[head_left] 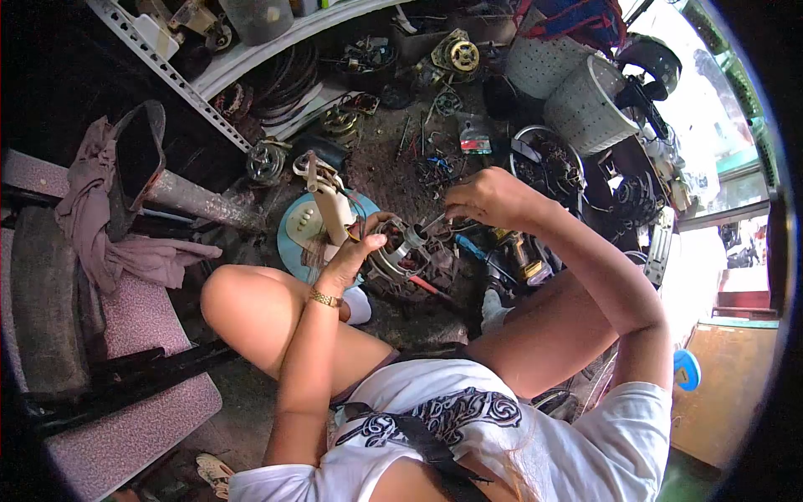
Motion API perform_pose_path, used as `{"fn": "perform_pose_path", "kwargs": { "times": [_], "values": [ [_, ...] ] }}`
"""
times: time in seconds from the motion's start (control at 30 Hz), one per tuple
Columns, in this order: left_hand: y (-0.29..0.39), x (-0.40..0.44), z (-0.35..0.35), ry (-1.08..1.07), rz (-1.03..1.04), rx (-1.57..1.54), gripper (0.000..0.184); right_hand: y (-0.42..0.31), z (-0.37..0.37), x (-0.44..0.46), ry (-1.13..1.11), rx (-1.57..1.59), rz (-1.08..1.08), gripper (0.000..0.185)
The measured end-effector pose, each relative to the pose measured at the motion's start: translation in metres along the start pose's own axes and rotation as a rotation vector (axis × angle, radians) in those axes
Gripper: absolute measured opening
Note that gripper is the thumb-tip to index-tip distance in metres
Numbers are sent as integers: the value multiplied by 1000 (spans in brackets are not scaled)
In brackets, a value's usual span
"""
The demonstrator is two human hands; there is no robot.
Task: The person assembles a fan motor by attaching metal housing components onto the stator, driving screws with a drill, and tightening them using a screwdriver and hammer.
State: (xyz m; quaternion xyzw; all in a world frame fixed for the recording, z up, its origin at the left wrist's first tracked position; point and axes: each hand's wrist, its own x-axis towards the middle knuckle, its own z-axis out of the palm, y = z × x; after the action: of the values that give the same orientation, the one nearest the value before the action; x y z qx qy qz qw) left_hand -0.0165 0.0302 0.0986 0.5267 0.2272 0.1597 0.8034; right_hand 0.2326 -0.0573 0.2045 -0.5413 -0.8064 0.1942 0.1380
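My left hand [355, 258] is wrapped round the left side of a round motor part [405, 249] with a metal shaft in its middle. To the right of that part, my right hand [485, 201] is pinched near its upper edge, on a thin metal piece [433, 224] that points toward the motor part. Left of the motor part stands a cream fan body [332, 209] on a light blue round base [293, 243]. Just below the motor part lies a tool with a red handle [425, 286].
A yellow and black power tool [530, 261] lies right of the motor part. Beyond are a bowl of parts [556, 163], white perforated baskets [590, 105] and a red-labelled packet [474, 138]. A metal pipe [205, 203] and pinkish cloth [138, 259] are at left.
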Motion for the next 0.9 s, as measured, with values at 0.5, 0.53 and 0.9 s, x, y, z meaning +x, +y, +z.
{"fn": "perform_pose_path", "kwargs": {
  "times": [0.5, 0.53, 0.9],
  "values": [
    [7, -4, 4, 11, 42, 8, 58, -10, 2, 0, 29, -108, -55, 22],
    [3, -3, 2, 10, 39, 10, 58, -7, 5, 0, 35, -113, -66, 22],
    [1, 0, 1, -91, 14, -13, 66, -11, 3, -4, 56, -105, -79, 21]
  ]
}}
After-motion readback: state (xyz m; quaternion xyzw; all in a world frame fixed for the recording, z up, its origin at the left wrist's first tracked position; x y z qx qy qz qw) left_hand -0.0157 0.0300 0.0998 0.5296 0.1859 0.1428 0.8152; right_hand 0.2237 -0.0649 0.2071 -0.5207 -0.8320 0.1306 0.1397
